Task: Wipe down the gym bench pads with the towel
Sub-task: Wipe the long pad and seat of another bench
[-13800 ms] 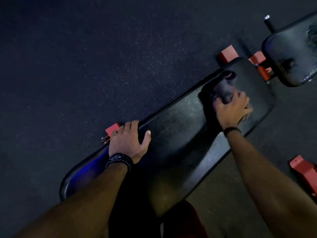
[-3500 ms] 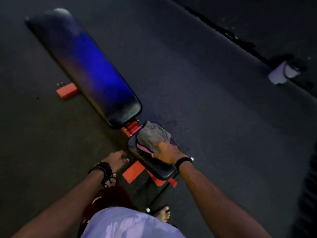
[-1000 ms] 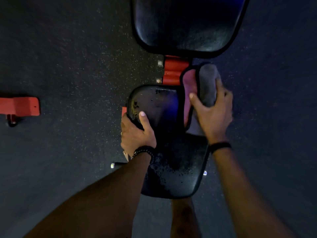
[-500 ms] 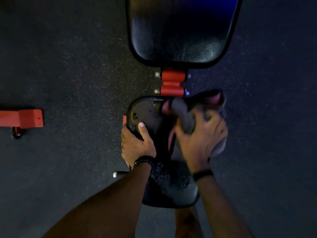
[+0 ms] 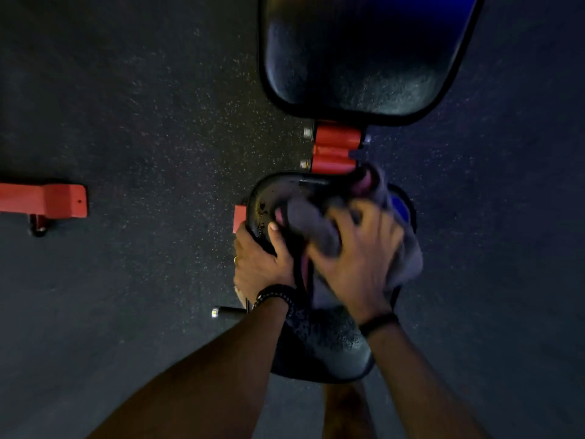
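Right hand bunched down on the towel, fingers curled into it, pressing it onto the seat pad. Left hand clamped round the pad's left edge, thumb on top. Looks like mid-scrub on the seat, far half. Next up, probably dragging the towel back toward the near end, which needs steady pressure. Towel greyish, pink trim, crumpled. Back pad just beyond the red hinge.

Dark speckled rubber floor all around. Red frame foot well left of the grip, flat on floor. Red hinge brackets just beyond it. Metal pin near, lower left.
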